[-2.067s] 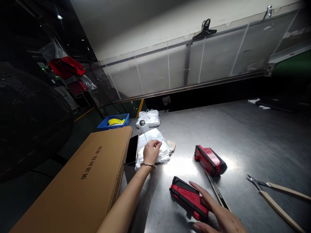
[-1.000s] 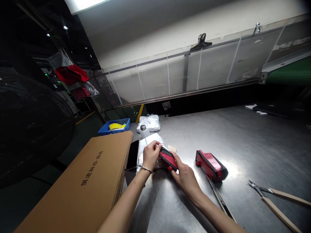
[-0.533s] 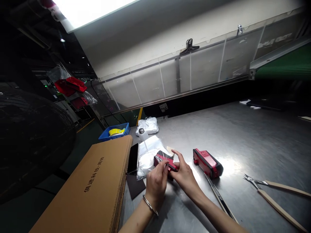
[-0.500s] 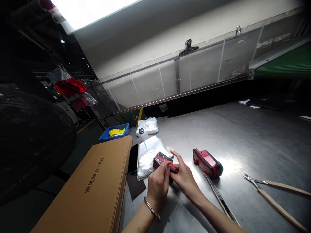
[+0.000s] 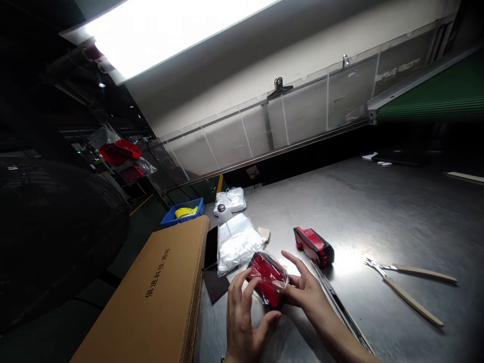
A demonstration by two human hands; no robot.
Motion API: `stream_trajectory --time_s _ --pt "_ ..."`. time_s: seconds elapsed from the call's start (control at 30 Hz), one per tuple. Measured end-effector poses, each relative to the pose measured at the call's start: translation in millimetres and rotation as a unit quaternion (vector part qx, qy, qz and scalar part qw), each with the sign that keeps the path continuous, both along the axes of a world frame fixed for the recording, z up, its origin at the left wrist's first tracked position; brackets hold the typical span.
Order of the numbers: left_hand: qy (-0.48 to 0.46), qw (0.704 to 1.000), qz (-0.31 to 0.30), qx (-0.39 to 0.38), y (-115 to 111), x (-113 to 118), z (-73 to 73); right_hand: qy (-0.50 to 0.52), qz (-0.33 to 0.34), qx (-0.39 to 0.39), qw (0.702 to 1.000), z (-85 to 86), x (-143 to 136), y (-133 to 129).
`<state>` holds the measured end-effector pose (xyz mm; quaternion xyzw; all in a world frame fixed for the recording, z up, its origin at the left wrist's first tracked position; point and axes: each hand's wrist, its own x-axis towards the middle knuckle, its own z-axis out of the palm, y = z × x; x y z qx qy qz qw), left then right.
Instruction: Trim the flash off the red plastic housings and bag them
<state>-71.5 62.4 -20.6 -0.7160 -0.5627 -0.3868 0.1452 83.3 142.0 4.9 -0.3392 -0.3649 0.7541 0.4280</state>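
A red and black plastic casing (image 5: 269,280), partly wrapped in clear plastic film, is held between both hands above the metal table. My left hand (image 5: 242,315) curves around its left side, fingers at the upper left and thumb at the lower edge. My right hand (image 5: 306,286) grips the right end between thumb and fingers, with the index finger raised. A second red and black casing (image 5: 314,246) lies on the table beyond my right hand. Just left of the held casing is a stack of clear plastic bags (image 5: 239,242).
Long tweezers (image 5: 342,307) and wooden-handled nippers (image 5: 401,280) lie on the right. A cardboard box (image 5: 151,297) lines the left, near a dark phone-like slab (image 5: 210,247). Behind are a small bottle (image 5: 223,214), a blue bin (image 5: 181,212) and a green conveyor (image 5: 434,98).
The held casing has come lower and nearer and is turned so a broad red face shows through film. My left hand has shifted down, its fingers more spread. The camera view has shifted slightly.
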Motion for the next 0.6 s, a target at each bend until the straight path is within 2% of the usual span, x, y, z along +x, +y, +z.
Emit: stream_trajectory --time_s 0.2,0.37,0.5,0.6 --pt "-0.079 0.997 -0.021 -0.003 -7.7 7.6 6.6 -0.003 0.008 -0.029 1.0 11.5 13.0 -10.5" --pt "-0.096 0.995 -0.014 0.002 -8.9 4.2 7.5 0.0 -0.016 -0.038 0.999 7.0 27.6 -15.6" --pt "-0.083 0.996 -0.019 0.0 -9.6 0.1 -5.6 0.005 -0.059 -0.069 0.996 -3.8 36.0 -18.9" --pt "-0.106 0.994 -0.009 -0.013 -14.1 10.9 -22.0 0.022 -0.081 -0.101 0.991 -13.4 36.7 -21.5"
